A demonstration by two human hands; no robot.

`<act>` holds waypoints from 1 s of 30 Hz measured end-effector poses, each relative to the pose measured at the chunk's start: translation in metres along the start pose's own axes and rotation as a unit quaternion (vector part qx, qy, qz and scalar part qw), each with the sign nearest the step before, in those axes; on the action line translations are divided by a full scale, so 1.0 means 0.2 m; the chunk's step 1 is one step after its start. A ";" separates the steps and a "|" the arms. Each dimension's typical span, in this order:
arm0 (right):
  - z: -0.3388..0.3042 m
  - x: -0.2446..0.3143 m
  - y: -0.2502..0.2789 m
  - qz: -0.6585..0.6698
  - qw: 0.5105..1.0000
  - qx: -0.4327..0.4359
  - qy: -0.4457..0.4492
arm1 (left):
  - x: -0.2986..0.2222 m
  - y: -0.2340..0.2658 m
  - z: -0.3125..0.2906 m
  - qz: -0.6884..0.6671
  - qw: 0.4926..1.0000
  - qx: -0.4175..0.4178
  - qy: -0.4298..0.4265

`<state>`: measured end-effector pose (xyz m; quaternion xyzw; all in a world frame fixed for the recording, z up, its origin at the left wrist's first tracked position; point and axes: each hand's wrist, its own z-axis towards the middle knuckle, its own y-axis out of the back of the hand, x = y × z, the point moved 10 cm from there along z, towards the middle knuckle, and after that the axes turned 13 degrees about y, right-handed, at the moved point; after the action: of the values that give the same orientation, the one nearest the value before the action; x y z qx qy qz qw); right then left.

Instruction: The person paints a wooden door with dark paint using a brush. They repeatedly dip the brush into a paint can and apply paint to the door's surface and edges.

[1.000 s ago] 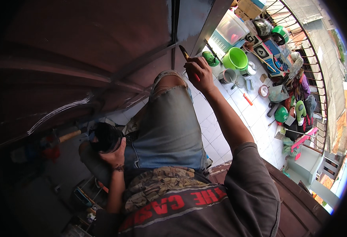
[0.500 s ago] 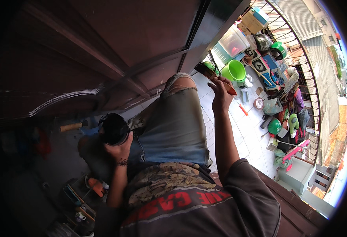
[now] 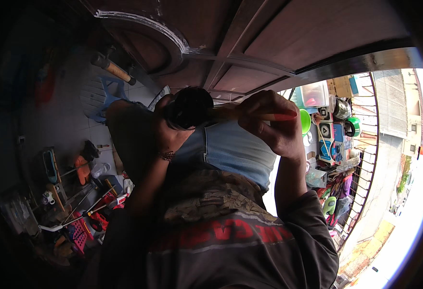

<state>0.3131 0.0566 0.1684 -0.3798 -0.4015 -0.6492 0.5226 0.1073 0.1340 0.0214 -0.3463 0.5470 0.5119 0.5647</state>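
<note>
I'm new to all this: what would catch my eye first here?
Probably the middle, where the left hand holds a dark round container and the right hand holds a red-ended brush, its other end at the container. Above them, a brown panelled door bears a curved white streak. At the right, a green helmet stands out just inside a railing, in bright daylight.

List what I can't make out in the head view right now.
- Head view: inside of the dark container, lost in shadow.
- Head view: bristle tips of the brush, lost in darkness at the container.
- Head view: part of the green bucket, behind the right grip.
- Head view: brown door, cut off by the top edge.
</note>
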 end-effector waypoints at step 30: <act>0.27 0.04 -0.37 -0.248 0.954 0.166 0.017 | -0.16 0.09 -0.02 0.081 0.984 -0.025 -0.153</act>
<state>0.2438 0.1136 0.1884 -0.1652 -0.5756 -0.6892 0.4078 0.0937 0.1281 0.0544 -0.2317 0.4674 0.6166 0.5896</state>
